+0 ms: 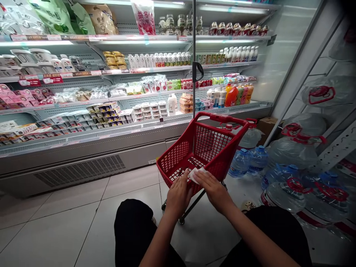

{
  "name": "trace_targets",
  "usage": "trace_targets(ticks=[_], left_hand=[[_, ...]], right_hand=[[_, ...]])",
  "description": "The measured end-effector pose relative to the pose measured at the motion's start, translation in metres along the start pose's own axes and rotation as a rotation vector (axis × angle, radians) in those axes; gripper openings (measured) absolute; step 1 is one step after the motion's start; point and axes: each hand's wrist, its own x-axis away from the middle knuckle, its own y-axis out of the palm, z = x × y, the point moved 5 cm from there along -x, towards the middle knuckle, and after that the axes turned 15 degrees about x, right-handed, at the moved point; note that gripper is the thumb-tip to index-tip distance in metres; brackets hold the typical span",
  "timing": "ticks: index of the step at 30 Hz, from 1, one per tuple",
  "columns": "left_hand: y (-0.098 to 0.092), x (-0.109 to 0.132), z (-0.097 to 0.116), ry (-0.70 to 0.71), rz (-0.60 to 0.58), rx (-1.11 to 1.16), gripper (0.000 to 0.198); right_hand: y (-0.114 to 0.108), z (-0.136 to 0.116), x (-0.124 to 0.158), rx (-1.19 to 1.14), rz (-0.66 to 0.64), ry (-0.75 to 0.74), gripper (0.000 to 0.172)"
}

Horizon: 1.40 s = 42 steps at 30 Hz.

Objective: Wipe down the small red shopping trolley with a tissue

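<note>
Cart (222, 157) before display fridge (144, 151), water jugs (241, 163) right.

The cart (225, 157) is bright red all over with a grid of little holes, and the wipe (194, 176) at its near edge is plain white. Trousers (133, 226) are solid black, floor (61, 237) is pale grey with dark tile lines. Cooler (143, 157) has a grey base, light green bags (52, 16) near its top left corner, pink packs (16, 98) along its left edge, and a bright orange bottle (231, 97) towards its right edge.
</note>
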Motion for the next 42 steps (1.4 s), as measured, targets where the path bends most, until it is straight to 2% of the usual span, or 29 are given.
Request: trace_targets(ticks=[4, 6, 8, 14, 16, 18, 23, 25, 27, 29, 33, 35, 37, 39, 42], left_hand=[[-0.008, 0.006, -0.023, 0.013, -0.046, -0.082, 0.065], [-0.007, 0.007, -0.029, -0.007, -0.043, -0.131, 0.063], [-0.002, 0.006, -0.028, -0.03, -0.028, -0.163, 0.064], [0.006, 0.006, -0.007, -0.047, 0.082, -0.137, 0.086], [0.005, 0.007, -0.004, -0.05, 0.108, -0.09, 0.091], [0.001, 0.008, -0.004, -0.034, 0.096, -0.035, 0.09], [-0.009, 0.006, -0.018, 0.077, -0.032, -0.022, 0.076], [-0.011, 0.003, -0.028, 0.06, -0.044, -0.05, 0.067], [-0.008, 0.0, -0.035, 0.02, -0.046, -0.069, 0.059], [-0.003, -0.002, -0.036, -0.012, -0.036, -0.084, 0.057], [0.006, -0.005, -0.026, -0.036, 0.003, -0.097, 0.055], [0.008, -0.006, -0.018, -0.042, 0.011, -0.084, 0.055], [0.007, -0.005, -0.013, -0.038, 0.007, -0.056, 0.057], [0.005, -0.004, -0.01, -0.002, -0.016, -0.025, 0.063], [-0.001, 0.001, -0.015, 0.042, -0.027, -0.041, 0.072]], right_hand=[[0.004, 0.055, -0.01, 0.034, 0.03, 0.111, 0.079], [0.006, 0.065, -0.015, 0.04, 0.038, 0.134, 0.076], [0.008, 0.056, -0.017, 0.037, 0.044, 0.127, 0.077], [0.0, -0.035, -0.005, -0.026, 0.017, -0.036, 0.083], [-0.005, -0.047, 0.001, -0.043, -0.001, -0.088, 0.082], [-0.007, -0.037, 0.005, -0.034, -0.018, -0.086, 0.082], [-0.005, 0.036, -0.001, 0.011, -0.007, 0.059, 0.083], [-0.003, 0.052, -0.004, 0.017, 0.008, 0.103, 0.083], [-0.002, 0.05, -0.006, 0.021, 0.017, 0.135, 0.082], [-0.002, 0.031, -0.004, 0.024, 0.017, 0.134, 0.082], [-0.004, -0.022, 0.007, 0.007, -0.014, -0.016, 0.084], [-0.008, -0.03, 0.014, 0.009, -0.026, -0.073, 0.082], [-0.014, -0.019, 0.019, 0.031, -0.028, -0.063, 0.08], [-0.021, 0.003, 0.025, 0.059, -0.032, -0.01, 0.079], [-0.028, 0.028, 0.035, 0.081, -0.039, 0.063, 0.079]])
